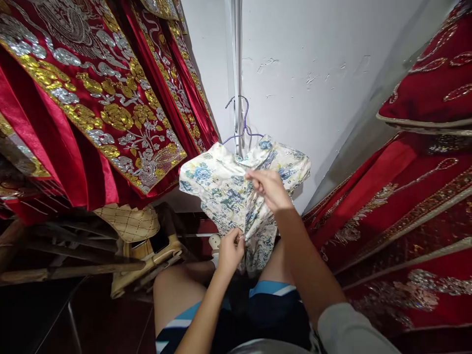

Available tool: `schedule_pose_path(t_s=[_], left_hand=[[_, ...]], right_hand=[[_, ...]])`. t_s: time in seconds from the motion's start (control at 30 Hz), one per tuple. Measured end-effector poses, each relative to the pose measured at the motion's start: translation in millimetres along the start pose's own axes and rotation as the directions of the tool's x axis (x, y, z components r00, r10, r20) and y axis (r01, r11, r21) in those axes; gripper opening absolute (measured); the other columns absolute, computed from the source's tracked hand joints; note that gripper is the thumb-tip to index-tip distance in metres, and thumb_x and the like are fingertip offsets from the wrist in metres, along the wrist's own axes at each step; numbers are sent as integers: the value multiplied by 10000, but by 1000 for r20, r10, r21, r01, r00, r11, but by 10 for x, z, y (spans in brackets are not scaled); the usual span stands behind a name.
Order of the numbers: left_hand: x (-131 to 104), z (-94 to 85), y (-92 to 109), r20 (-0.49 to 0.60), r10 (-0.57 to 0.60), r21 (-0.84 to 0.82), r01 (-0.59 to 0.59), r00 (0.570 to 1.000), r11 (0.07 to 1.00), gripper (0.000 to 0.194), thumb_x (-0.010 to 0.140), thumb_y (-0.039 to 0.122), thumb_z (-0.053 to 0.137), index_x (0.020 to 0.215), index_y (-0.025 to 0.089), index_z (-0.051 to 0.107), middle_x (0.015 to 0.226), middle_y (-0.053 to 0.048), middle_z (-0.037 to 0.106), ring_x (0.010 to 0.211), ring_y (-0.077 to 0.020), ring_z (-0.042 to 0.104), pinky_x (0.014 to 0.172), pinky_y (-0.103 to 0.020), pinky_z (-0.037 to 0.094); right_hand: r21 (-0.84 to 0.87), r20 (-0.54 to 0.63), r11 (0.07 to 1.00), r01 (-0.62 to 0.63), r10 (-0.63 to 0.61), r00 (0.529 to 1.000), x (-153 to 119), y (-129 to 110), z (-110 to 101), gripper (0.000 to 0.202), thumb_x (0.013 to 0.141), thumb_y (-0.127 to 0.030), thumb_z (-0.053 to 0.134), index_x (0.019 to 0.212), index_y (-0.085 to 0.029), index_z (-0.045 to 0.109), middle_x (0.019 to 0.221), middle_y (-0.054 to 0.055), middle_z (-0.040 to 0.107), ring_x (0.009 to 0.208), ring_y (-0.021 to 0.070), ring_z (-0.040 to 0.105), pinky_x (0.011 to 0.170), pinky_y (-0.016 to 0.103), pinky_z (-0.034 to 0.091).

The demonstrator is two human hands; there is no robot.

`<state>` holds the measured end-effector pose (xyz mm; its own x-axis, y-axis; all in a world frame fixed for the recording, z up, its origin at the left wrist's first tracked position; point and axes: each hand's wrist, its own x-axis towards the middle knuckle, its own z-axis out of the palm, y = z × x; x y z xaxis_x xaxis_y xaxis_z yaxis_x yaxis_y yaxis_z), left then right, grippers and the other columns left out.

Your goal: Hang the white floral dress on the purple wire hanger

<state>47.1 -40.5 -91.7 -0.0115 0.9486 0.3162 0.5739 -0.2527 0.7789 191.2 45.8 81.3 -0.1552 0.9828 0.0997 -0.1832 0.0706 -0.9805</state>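
Observation:
A short-sleeved dress of white cloth with a blue, green and yellow flower print hangs in front of me on a purple wire hanger. My right hand is closed, pinching near the top of the dress's front line, just below the collar. Lower on the same line, about the waist, my left hand grips the front edge of the cloth with bent fingers. Whether a button or other small fastener lies in either pinch is too small to tell. The dress's lower part drops between my knees.
Red costumes with gold and silver sequins hang at the left. More beaded red garments hang at the right. A pale wall with a metal pole is behind the dress. At the lower left stands a wooden chair with a quilted cushion.

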Motion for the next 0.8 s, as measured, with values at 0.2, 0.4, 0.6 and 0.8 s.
schedule_pose_path(t_s=[0.2, 0.4, 0.6, 0.8], left_hand=[[128, -41, 22, 69, 100, 86, -106, 993, 991, 163, 756, 89, 543, 658, 213, 501, 616, 1, 505, 557, -167, 476, 557, -263, 298], [732, -609, 625, 6, 286, -65, -285, 958, 956, 194, 909, 208, 558, 1072, 225, 661, 828, -50, 677, 723, -208, 625, 668, -313, 457], [1499, -1114, 1335, -207, 570, 134, -554, 795, 822, 230, 994, 289, 520, 1135, 173, 659, 834, -30, 650, 746, -160, 575, 723, -284, 428], [1654, -1134, 1350, -356, 605, 252, -550, 712, 796, 199, 984, 267, 552, 851, 145, 637, 814, -29, 631, 759, -139, 549, 727, -264, 412]], right_hand=[[116, -36, 971, 210, -207, 978, 320, -411, 132, 208, 879, -309, 698, 757, -141, 679, 513, -68, 462, 422, 34, 341, 391, 180, 241], [65, 0, 961, 270, -271, 963, 217, -348, 121, 215, 908, -347, 649, 819, -153, 671, 540, -57, 495, 436, 42, 371, 395, 169, 240], [46, 41, 943, 328, -330, 943, 193, -348, 113, 249, 900, -365, 649, 752, -167, 621, 502, -73, 412, 438, 53, 325, 431, 188, 241], [-129, -20, 949, 289, -294, 956, 274, 82, 101, 235, 830, -337, 655, 672, -183, 573, 500, -80, 404, 451, 72, 283, 453, 232, 204]])
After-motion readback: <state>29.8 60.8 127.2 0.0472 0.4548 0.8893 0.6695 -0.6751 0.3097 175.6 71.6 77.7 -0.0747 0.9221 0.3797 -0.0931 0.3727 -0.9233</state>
